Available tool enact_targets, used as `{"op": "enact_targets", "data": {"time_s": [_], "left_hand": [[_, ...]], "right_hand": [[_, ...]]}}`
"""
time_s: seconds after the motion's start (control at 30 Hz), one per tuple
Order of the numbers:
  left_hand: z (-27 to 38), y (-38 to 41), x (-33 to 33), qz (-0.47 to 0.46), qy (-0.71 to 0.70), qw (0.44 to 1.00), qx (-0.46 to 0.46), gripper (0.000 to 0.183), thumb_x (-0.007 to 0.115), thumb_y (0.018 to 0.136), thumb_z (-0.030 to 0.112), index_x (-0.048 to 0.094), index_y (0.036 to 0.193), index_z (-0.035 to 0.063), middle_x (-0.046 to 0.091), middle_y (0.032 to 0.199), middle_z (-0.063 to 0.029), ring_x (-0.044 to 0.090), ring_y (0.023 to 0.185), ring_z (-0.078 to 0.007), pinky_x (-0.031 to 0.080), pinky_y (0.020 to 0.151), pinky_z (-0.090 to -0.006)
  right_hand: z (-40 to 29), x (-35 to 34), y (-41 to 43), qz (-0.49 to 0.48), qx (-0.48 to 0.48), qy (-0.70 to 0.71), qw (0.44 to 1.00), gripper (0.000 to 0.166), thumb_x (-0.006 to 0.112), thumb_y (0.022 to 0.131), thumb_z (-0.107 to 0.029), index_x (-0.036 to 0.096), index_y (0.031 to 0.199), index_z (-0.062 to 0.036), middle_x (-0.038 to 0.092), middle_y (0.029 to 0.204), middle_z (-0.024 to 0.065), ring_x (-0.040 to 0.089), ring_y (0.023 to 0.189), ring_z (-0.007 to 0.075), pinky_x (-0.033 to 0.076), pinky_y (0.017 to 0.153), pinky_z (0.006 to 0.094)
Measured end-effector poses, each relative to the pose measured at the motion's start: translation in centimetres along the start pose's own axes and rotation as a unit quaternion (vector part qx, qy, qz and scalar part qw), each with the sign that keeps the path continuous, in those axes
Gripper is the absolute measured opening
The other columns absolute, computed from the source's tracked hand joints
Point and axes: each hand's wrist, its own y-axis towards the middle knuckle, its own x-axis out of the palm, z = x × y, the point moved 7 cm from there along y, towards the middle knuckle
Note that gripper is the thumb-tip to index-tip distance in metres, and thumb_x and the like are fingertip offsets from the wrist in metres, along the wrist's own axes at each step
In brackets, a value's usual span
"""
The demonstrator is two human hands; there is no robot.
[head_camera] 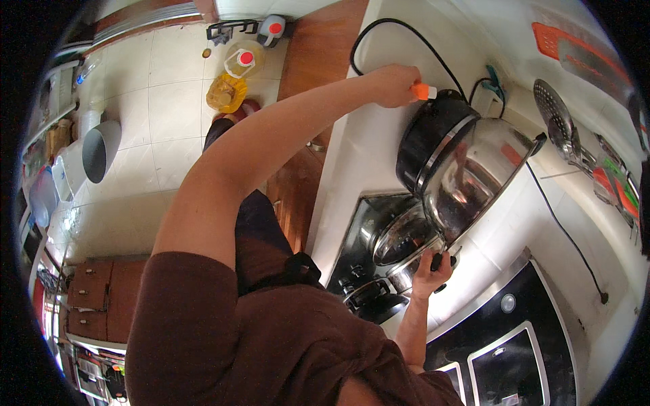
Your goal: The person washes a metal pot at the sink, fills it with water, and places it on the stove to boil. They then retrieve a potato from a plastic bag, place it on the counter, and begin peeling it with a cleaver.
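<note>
My left hand (398, 85) is closed around a small orange-and-white object (423, 92); most of it is hidden in the fingers. It is held near the top of a round black vessel (431, 137) with a steel rim, perhaps an electric cooker. Low on the right, my right hand (431, 271) grips a black side handle of a large stainless steel pan (469, 182). That pan is tilted on its side against the black vessel, its far handle pointing up to the right. Below it, a glass lid (403, 236) covers a pan on the black glass hob (350, 238), beside a steel pot (406, 274).
A black cable (391, 21) loops over the white countertop (335, 167). Skimmers and ladles (553, 109) hang along the wall at right. The range hood (508, 345) sits at lower right. Oil jugs (227, 93) and a grey bin (101, 152) stand on the tiled floor.
</note>
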Motion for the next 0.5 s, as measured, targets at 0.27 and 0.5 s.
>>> {"op": "enact_targets", "data": {"time_s": [0.27,0.5], "left_hand": [[-1.7,1.0,2.1,0.044,-0.186,0.958,-0.215,0.037,0.066,0.083,0.017,0.058,0.115,0.0007,0.068,0.086,-0.0113,0.065,0.068,-0.0168,0.053,0.059,-0.031],[-2.1,1.9,3.3,0.013,-0.25,0.934,-0.256,0.036,0.073,0.074,0.017,0.064,0.104,-0.0004,0.07,0.079,-0.0101,0.068,0.068,-0.0167,0.053,0.063,-0.0303]], "right_hand": [[-2.0,-0.9,0.8,0.047,-0.115,-0.043,0.991,0.032,0.066,0.081,-0.013,0.041,0.064,-0.0039,0.039,0.052,0.0012,0.036,0.048,0.0089,0.027,0.044,0.0283],[-0.4,-1.6,0.6,0.063,-0.026,0.045,0.997,0.033,0.064,0.082,-0.011,0.038,0.063,-0.0056,0.038,0.052,-0.0014,0.032,0.049,0.0072,0.025,0.044,0.0276]]}}
